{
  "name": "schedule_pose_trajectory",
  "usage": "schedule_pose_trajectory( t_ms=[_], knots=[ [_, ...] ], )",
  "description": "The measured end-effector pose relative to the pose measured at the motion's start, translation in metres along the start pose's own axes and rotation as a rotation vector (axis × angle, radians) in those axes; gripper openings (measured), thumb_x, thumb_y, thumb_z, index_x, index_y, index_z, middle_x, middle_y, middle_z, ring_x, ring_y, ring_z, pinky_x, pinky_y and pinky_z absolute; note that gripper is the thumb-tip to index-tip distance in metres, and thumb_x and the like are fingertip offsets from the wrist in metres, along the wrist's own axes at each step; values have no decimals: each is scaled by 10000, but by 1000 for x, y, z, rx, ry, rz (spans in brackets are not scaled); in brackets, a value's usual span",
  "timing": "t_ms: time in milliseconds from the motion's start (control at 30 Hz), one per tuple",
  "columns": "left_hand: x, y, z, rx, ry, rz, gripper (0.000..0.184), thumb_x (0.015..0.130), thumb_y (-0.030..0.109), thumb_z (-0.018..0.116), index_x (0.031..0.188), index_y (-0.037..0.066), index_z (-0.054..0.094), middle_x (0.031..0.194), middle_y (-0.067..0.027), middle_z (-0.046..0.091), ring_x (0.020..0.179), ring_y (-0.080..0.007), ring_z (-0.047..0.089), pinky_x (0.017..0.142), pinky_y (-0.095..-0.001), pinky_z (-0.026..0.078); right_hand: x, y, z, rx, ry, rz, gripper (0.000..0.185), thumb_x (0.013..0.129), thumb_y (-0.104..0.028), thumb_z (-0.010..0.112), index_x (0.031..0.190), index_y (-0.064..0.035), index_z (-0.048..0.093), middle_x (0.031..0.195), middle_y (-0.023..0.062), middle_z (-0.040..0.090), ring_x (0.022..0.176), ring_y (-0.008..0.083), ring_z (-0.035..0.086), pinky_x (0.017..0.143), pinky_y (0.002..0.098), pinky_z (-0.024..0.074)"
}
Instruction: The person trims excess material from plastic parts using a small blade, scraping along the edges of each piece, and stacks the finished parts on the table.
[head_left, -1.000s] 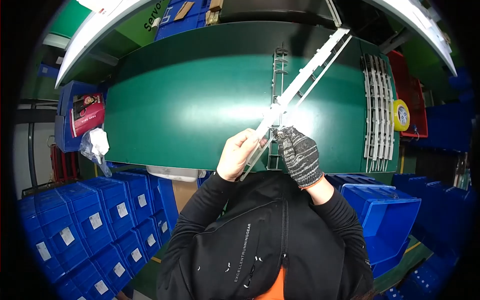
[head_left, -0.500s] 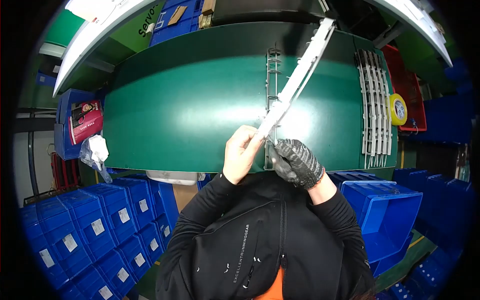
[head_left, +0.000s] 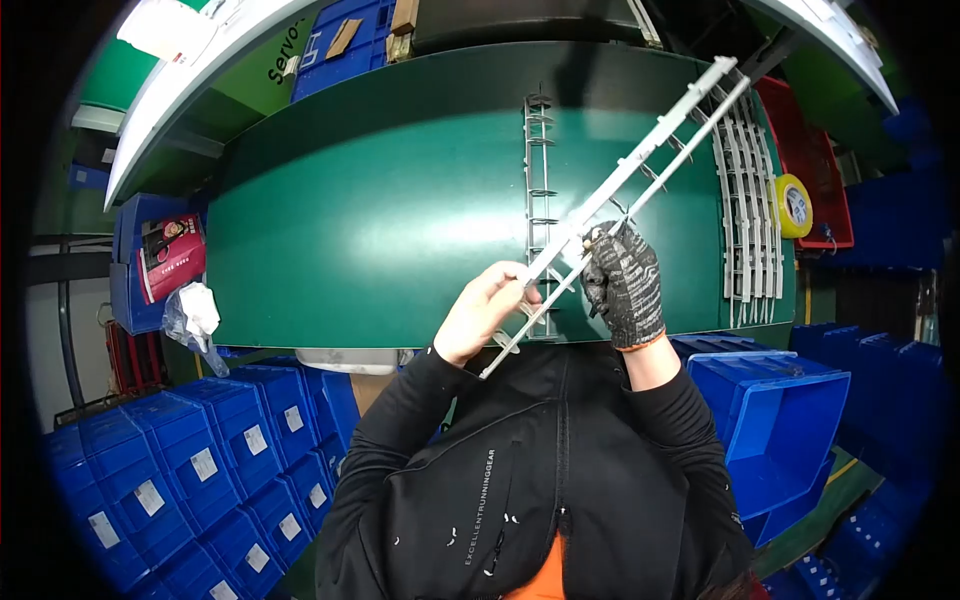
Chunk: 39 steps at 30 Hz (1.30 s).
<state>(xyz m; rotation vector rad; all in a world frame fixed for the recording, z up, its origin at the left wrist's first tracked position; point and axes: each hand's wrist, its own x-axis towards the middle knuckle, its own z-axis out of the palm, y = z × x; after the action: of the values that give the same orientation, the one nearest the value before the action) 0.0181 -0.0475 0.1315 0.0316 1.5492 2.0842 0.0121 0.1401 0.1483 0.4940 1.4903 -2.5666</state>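
A long pale ladder-like frame (head_left: 655, 145), two rails joined by thin curved crosspieces, slants over the table from near my body to the upper right. My bare left hand (head_left: 482, 312) is closed on its near end, fingers around the left rail. The patterned grey-black glove on my right hand (head_left: 627, 285) is closed at the right rail, about a third of the way up. Under the held frame, a similar frame (head_left: 529, 170) lies lengthwise on the green table (head_left: 350, 200).
Several like frames (head_left: 745, 215) lie side by side at the table's right end. Beside them are a yellow tape roll (head_left: 792, 206) and a red bin (head_left: 838, 195). Blue crates (head_left: 205, 440) stand at lower left, an open blue crate (head_left: 780, 430) at lower right. A red packet (head_left: 172, 255) sits left.
The held frame has swung right and turned, so both rails and the crosspieces now show. My right hand has moved up and right along it; my left hand stays near the lower end.
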Motion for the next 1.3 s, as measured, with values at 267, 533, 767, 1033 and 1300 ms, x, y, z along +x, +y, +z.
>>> schedule_pose_trajectory(
  t_ms=[267,533,767,1033,1300],
  knots=[
    [-7,20,9,322,129,-34,332,905,197,460,1176,6,474,862,-83,584,573,-107,572,509,-223,480,20,-23,21,-659,-23,-445,152,844,-137,546,912,-4,575,643,63,557,558,142,543,495,261,416],
    [-11,18,-12,-96,234,-113,532,924,424,348,1182,-23,474,714,-93,568,467,-121,556,402,-217,476,-6,14,18,-1140,-355,-545,153,812,-149,537,839,-15,605,684,158,578,613,312,567,549,392,440],
    [-8,13,-16,-129,257,-105,540,924,436,337,1177,-21,476,651,-92,565,431,-131,548,392,-222,468,-5,14,17,-1096,-380,-507,199,822,-201,533,843,-16,604,703,149,589,650,309,576,583,387,447],
    [0,-34,-64,-117,354,-61,468,919,384,399,1164,-6,481,740,-81,559,494,-139,561,409,-238,477,55,56,-5,-1581,-163,-210,369,826,-364,488,980,-47,595,929,169,596,891,299,565,775,374,460],
    [15,-78,-89,583,237,-155,352,873,173,457,1167,-17,500,726,-74,620,630,-148,606,622,-272,492,65,77,6,-1897,-171,-101,407,758,-356,550,1034,-58,580,1066,131,533,1012,252,500,884,368,412]
  ],
)
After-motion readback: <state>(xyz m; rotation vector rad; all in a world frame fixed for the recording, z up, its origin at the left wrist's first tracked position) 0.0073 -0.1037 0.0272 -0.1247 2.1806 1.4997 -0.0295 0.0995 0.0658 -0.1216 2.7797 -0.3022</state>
